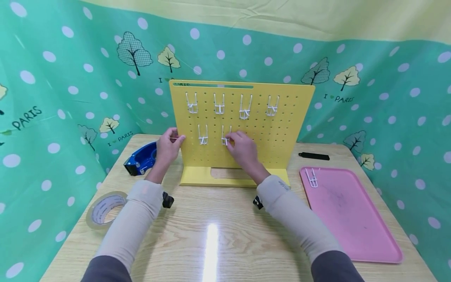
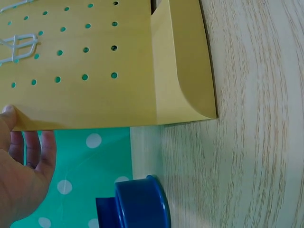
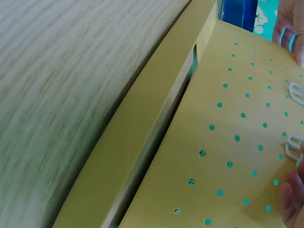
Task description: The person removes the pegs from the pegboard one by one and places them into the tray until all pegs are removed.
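Observation:
A yellow pegboard point(image 1: 267, 145) stands upright on its own base. My left hand point(image 1: 168, 147) grips its left edge, thumb on the front face and fingers behind, as the left wrist view also shows. With the fingertips of my right hand point(image 1: 244, 150) I pinch the lower end of a white wire hook point(image 1: 223, 135) in the lower row. Another white hook point(image 1: 202, 135) hangs to its left. Across the upper row hang several more, among them one hook point(image 1: 245, 107) above my right hand. In the right wrist view my right hand point(image 3: 293, 194) is partly cut off.
A pink tray point(image 1: 356, 219) at the right holds loose white hook pieces point(image 1: 311, 178) in its far left corner. Behind it lies a black bar-shaped object point(image 1: 314, 156). To the left are a blue tape dispenser point(image 1: 142, 156) and a tape roll point(image 1: 102, 211). A patterned green curtain point(image 1: 218, 58) hangs behind.

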`<control>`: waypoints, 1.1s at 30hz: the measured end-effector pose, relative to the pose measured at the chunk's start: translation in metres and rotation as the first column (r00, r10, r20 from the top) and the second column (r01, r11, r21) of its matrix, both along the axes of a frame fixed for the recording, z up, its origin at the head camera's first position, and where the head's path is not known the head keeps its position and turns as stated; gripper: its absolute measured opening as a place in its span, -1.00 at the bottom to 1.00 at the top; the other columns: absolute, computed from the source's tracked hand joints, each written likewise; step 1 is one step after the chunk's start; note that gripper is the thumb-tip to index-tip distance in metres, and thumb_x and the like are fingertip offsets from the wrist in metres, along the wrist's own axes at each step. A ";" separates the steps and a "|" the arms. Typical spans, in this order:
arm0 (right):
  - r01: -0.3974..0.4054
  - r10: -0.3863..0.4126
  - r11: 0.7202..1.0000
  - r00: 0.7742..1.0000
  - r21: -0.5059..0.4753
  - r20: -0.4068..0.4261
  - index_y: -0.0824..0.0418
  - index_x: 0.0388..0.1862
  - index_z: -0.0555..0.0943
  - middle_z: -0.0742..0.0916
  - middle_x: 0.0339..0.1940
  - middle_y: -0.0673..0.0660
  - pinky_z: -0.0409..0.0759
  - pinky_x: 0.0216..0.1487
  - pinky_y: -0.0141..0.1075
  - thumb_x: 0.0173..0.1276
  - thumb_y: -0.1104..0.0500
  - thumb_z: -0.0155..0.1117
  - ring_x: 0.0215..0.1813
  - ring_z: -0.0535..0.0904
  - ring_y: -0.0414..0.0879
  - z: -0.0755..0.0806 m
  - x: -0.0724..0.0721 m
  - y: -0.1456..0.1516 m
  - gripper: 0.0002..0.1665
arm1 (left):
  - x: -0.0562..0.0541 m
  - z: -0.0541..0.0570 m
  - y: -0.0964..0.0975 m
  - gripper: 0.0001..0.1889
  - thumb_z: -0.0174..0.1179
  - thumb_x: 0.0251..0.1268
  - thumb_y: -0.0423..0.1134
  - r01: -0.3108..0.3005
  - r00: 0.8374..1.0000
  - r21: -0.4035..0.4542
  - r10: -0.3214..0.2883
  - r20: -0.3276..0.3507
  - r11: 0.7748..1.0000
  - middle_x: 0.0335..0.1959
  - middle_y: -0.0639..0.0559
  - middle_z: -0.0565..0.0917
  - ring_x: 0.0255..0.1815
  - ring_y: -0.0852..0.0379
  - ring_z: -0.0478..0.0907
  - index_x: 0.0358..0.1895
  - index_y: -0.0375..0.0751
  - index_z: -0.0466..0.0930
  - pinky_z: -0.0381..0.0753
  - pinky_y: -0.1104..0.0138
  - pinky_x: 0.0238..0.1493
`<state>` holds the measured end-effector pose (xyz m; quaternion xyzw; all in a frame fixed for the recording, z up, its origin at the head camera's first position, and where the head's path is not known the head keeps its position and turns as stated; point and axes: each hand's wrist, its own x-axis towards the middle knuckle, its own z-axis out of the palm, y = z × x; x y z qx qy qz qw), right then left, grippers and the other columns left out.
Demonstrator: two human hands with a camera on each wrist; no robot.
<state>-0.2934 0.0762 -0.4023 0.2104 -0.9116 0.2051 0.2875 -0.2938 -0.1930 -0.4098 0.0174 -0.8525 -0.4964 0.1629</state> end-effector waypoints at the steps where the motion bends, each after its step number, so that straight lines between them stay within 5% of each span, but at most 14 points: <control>1: 0.005 -0.005 1.000 1.000 -0.012 -0.002 0.09 -0.11 0.75 0.79 -0.21 0.05 0.64 -0.37 -0.36 0.42 0.11 0.35 -0.29 0.70 -0.12 0.000 0.000 -0.001 -0.85 | 0.000 0.000 0.000 -0.66 0.21 0.51 -0.13 0.001 1.000 0.001 -0.001 0.001 1.000 0.01 -0.24 0.68 -0.04 -0.09 0.63 0.20 -0.22 0.54 0.59 0.36 -0.15; 8: 0.037 -0.038 0.998 0.999 -0.055 -0.016 0.09 -0.15 0.76 0.80 -0.21 0.07 0.67 -0.34 -0.33 0.40 0.10 0.37 -0.28 0.72 -0.10 -0.001 0.000 -0.004 -0.87 | -0.001 -0.002 0.001 -0.66 0.22 0.50 -0.14 0.000 1.000 0.010 0.000 0.000 1.000 0.01 -0.24 0.68 -0.02 -0.09 0.64 0.19 -0.22 0.54 0.63 0.27 -0.09; 16: 0.040 -0.042 0.997 0.999 -0.067 -0.032 0.04 -0.18 0.78 0.79 -0.25 0.05 0.64 -0.41 -0.32 0.38 0.09 0.40 -0.36 0.69 -0.11 -0.002 0.002 -0.004 -0.90 | 0.000 -0.004 0.000 -0.65 0.22 0.49 -0.13 0.013 0.999 0.011 -0.013 -0.031 1.000 -0.01 -0.25 0.69 -0.06 -0.08 0.64 0.19 -0.24 0.55 0.55 0.48 -0.20; 23: 0.023 -0.029 0.997 0.997 -0.078 -0.073 0.05 -0.20 0.80 0.80 -0.24 0.05 0.68 -0.37 -0.29 0.37 0.10 0.41 -0.33 0.72 -0.09 -0.002 0.002 -0.004 -0.90 | 0.002 -0.001 0.000 -0.65 0.23 0.49 -0.13 0.007 1.000 0.012 -0.006 -0.030 1.000 0.00 -0.24 0.69 -0.05 -0.09 0.65 0.19 -0.23 0.56 0.58 0.40 -0.16; 33: -0.010 -0.003 0.996 0.989 -0.087 -0.148 0.07 -0.22 0.80 0.81 -0.25 0.07 0.67 -0.41 -0.30 0.34 0.11 0.44 -0.36 0.72 -0.08 0.002 0.007 -0.002 -0.91 | 0.002 0.000 0.000 -0.64 0.22 0.50 -0.13 0.014 1.000 0.015 -0.013 -0.021 1.000 0.00 -0.23 0.69 -0.05 -0.08 0.64 0.20 -0.22 0.55 0.54 0.54 -0.24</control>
